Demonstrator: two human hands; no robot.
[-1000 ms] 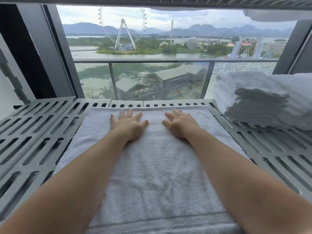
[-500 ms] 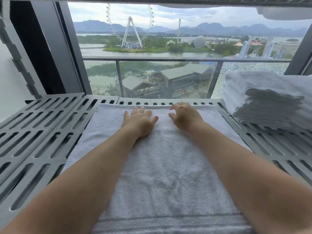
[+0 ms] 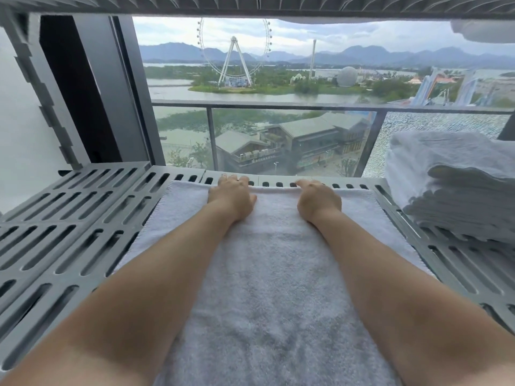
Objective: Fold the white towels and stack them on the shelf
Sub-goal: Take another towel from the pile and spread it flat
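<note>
The grey slotted plastic shelf [image 3: 69,218] fills the left side, its surface made of panels pierced with long rounded slots. On its middle lies the white terry-cloth towel [image 3: 267,288], a flat rectangle with a nubby looped pile; its long axis runs from the person straight away toward the window, and its far short edge sits just short of the shelf's back rim. The left hand [image 3: 232,196] rests palm-down at that far edge, fingers curled over the hem and reaching onto the shelf's rim; whether it pinches the cloth cannot be told. The right hand [image 3: 319,200] lies beside it, apart from the left, fingers bent down onto the same hem, grip likewise unclear. Both bare forearms stretch along the towel's length. At the right end of the shelf stands a stack of folded white towels [image 3: 457,185], soft and rounded, its layered edges facing the person
</note>
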